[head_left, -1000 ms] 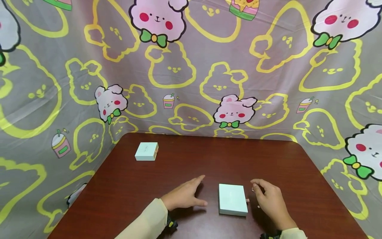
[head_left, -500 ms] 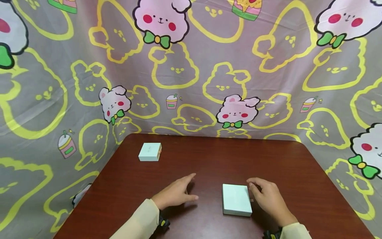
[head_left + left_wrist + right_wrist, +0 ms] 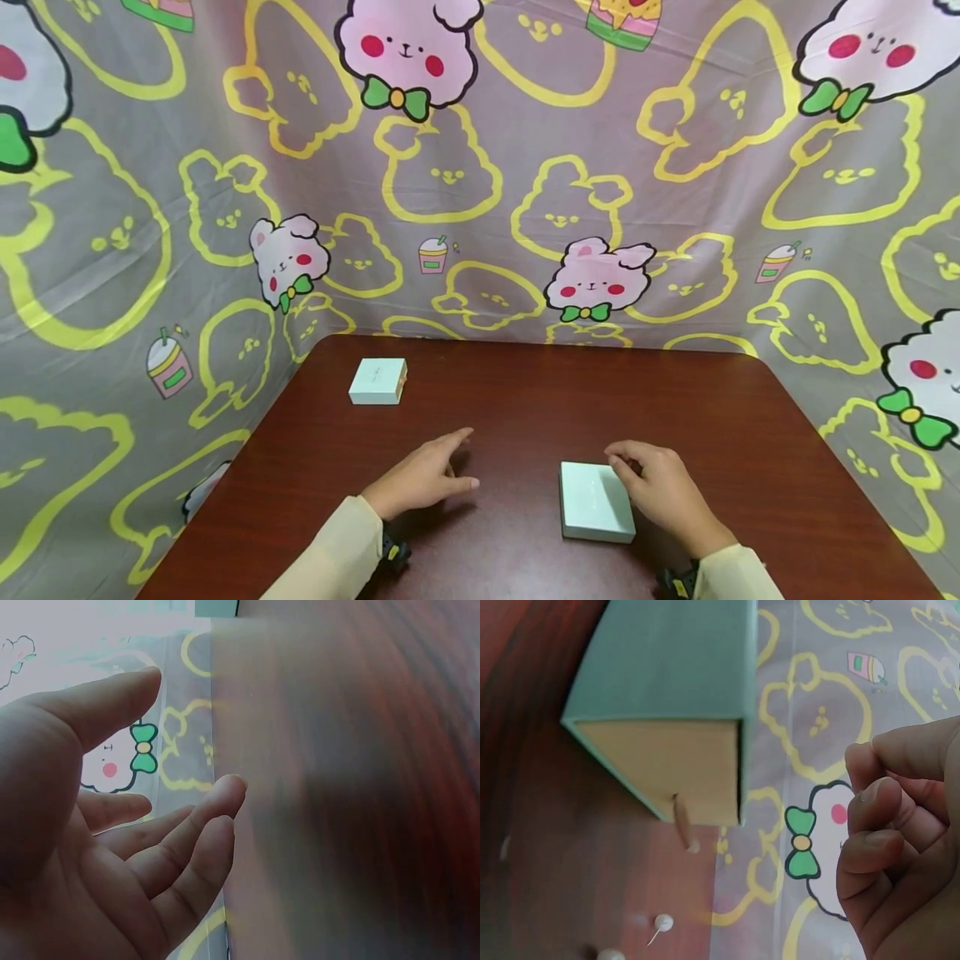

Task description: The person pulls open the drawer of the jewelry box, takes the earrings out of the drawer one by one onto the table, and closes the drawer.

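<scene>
A flat mint-green box (image 3: 595, 505) lies on the table near my right hand. The right wrist view shows its open-ended sleeve, with a beige drawer front (image 3: 664, 761) and a small ribbon tab (image 3: 683, 823). My right hand (image 3: 662, 485) hovers over the box's far right corner, fingers loosely curled; I see nothing in it, and the wrist view shows it apart from the box. A pin with a round white head (image 3: 663, 923) lies on the table beside another white bead (image 3: 610, 955). My left hand (image 3: 420, 477) hovers left of the box, fingers spread, holding nothing.
Another mint-green box (image 3: 378, 381) sits at the far left of the dark red-brown table (image 3: 510, 392). A patterned cloth (image 3: 465, 167) hangs around the back and sides of the table.
My left hand has drawn left, away from the near box. My right hand has shifted left from beside the box to above its corner. The view turned slightly left.
</scene>
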The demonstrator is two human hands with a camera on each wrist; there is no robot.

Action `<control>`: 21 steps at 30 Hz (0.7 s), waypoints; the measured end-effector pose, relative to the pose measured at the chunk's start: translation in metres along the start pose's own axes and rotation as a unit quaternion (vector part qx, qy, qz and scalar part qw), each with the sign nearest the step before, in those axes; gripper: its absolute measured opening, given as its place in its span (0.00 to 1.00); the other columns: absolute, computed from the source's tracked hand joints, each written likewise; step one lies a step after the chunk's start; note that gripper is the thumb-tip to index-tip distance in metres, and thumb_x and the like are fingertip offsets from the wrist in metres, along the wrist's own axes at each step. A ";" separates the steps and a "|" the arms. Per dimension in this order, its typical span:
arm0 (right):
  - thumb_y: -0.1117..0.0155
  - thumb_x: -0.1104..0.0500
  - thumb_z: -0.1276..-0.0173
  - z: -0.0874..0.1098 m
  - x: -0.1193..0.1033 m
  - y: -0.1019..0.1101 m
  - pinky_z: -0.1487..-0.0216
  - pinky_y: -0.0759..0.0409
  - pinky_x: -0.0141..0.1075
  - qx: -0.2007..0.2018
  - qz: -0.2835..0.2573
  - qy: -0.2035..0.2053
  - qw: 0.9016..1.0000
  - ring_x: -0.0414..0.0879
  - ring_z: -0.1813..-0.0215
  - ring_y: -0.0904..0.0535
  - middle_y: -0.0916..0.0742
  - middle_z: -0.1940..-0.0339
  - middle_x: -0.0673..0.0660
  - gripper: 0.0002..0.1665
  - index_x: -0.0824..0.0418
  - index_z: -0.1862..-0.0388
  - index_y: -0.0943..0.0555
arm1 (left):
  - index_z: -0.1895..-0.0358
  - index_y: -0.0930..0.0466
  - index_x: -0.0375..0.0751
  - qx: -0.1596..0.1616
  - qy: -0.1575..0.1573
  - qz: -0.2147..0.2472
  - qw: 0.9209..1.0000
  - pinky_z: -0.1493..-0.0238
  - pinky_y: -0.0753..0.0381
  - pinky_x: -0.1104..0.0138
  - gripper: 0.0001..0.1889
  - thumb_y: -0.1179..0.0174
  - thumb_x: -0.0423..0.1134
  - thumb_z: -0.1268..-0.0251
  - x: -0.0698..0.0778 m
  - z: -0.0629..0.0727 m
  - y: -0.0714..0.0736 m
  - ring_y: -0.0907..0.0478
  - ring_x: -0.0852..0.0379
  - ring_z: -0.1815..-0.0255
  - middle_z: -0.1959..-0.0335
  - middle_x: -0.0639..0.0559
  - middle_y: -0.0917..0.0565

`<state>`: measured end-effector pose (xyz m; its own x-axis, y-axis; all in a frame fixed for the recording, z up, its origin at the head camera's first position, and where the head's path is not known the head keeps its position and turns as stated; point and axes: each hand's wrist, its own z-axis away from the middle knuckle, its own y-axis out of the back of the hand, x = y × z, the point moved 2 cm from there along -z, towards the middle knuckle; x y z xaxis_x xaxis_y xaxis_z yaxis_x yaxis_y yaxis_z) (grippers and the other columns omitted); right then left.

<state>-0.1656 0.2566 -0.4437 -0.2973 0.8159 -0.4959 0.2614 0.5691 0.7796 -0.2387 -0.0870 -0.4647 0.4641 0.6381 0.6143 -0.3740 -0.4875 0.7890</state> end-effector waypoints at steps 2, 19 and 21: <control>0.34 0.61 0.33 -0.002 -0.002 -0.001 0.65 0.23 0.37 -0.005 -0.001 0.003 1.000 0.37 0.63 0.21 0.14 0.63 0.45 0.07 0.52 0.59 0.14 | 0.25 0.42 0.40 0.001 0.005 -0.001 1.000 0.65 0.25 0.66 0.42 0.34 0.53 0.37 -0.002 0.002 0.003 0.25 0.66 0.72 0.34 0.45 0.30; 0.34 0.61 0.32 -0.016 -0.018 -0.004 0.66 0.24 0.36 -0.048 -0.027 0.000 0.999 0.36 0.65 0.22 0.14 0.62 0.43 0.07 0.51 0.57 0.15 | 0.26 0.41 0.41 0.030 0.008 -0.038 0.999 0.62 0.24 0.62 0.40 0.35 0.52 0.37 -0.018 0.005 0.026 0.24 0.66 0.68 0.35 0.44 0.28; 0.34 0.60 0.32 -0.018 -0.021 -0.006 0.67 0.24 0.36 -0.052 -0.031 -0.001 0.998 0.35 0.66 0.22 0.14 0.62 0.43 0.07 0.50 0.58 0.15 | 0.26 0.41 0.41 0.031 0.008 -0.039 0.999 0.62 0.24 0.63 0.40 0.35 0.52 0.37 -0.020 0.006 0.030 0.23 0.66 0.66 0.34 0.44 0.28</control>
<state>-0.1775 0.2348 -0.4310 -0.3082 0.7792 -0.5458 0.1458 0.6056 0.7823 -0.2542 -0.1174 -0.4533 0.4766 0.6849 0.5512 -0.2862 -0.4719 0.8339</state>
